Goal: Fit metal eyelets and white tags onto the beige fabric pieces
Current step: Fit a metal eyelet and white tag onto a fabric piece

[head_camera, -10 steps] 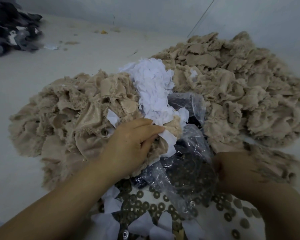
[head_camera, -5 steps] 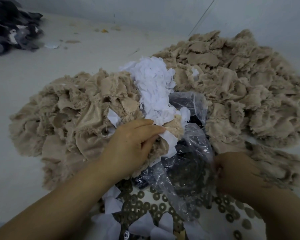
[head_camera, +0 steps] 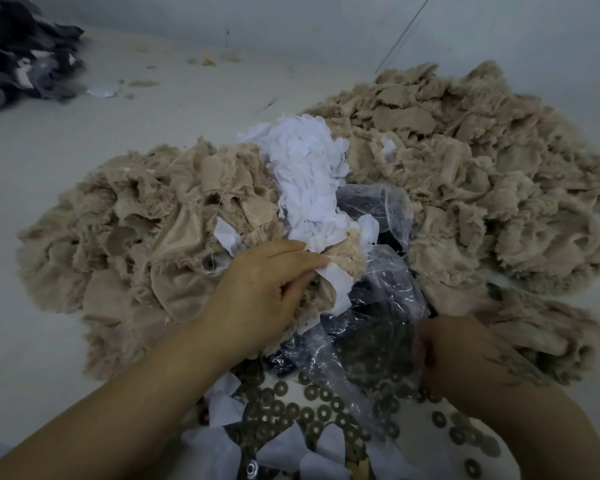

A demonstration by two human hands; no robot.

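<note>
Left hand (head_camera: 260, 292) pinches beige fabric piece (head_camera: 343, 256) plus white tag (head_camera: 336, 282) — right hand (head_camera: 465, 355) blurred at eyelets (head_camera: 312, 407), grip unclear.

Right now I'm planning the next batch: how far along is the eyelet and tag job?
Done: cannot tell; no finished piece shows. In hand: the left hand pinches a white tag against a beige piece; the right hand is at the eyelets. Left: two large beige heaps.
</note>
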